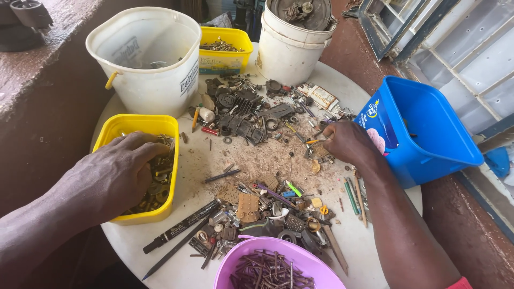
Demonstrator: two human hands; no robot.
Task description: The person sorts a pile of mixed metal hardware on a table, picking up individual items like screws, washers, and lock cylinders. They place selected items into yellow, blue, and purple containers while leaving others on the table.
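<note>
Round white table (353,235), dusty with rust-coloured grit at its middle, set in a tight corner: rough reddish-brown wall to the left, barred window frames and white panels to the right. Loose stock, unsorted: a dark heap of small metal and plastic parts (243,115) toward the far side; a second heap (267,211) toward the near edge, with a perforated brown plate, washers, bits of coloured wire and two black pencils lying beside it. Containers in a ring: yellow tub (136,124) at left, partly filled with brass-coloured nuts and fittings; purple bowl (235,262) at the near edge, holding rusty nails; small yellow box (225,59) at the far side with more hardware; large white bucket (152,59), nearly empty; second white bucket (289,53) topped with a metal part; blue tub (423,128) at right, tilted, contents not visible. Left hand (115,174): inside the yellow tub, fingers curled down onto the fittings; any grip is hidden. Right hand (348,142): at the right-hand fringe of the far heap, fingertips pinched together over small pieces; which piece cannot be told. Progress, judged: several containers are stocked by kind, but both heaps remain large.
</note>
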